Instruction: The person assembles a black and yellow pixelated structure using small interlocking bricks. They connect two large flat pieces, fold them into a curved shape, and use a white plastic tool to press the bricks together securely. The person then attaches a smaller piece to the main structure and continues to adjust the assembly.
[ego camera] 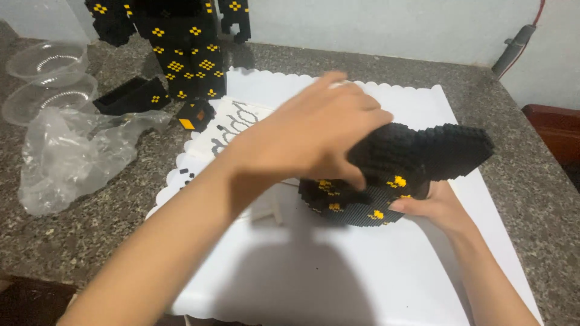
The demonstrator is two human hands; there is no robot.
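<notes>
2 bare hands are working on a black micro-brick model piece [386,181] dotted with yellow clusters, which is sitting near the middle of the scalloped white board [362,271]. The left hand [314,136] is arching over the top of the piece, fingers curled down and closed on its upper edge and wing-like black part. The right hand [432,208] is bracing the piece from its near right side, thumb pressing flat against the lower curved wall and the other fingers hidden behind it, so how far they are wrapping cannot be told. Judging by this grip, the step in hand is seating or pressing the upper section onto the rounded lower body; the next move is calling for even downward pressure while the lower hand is keeping the body from sliding on the board. Beyond the board's far left corner, a taller black-and-yellow brick figure [181,42] is standing on the speckled stone counter [72,235], with a crumpled clear plastic bag [66,157] and 2 clear plastic tubs [48,78] farther left.
</notes>
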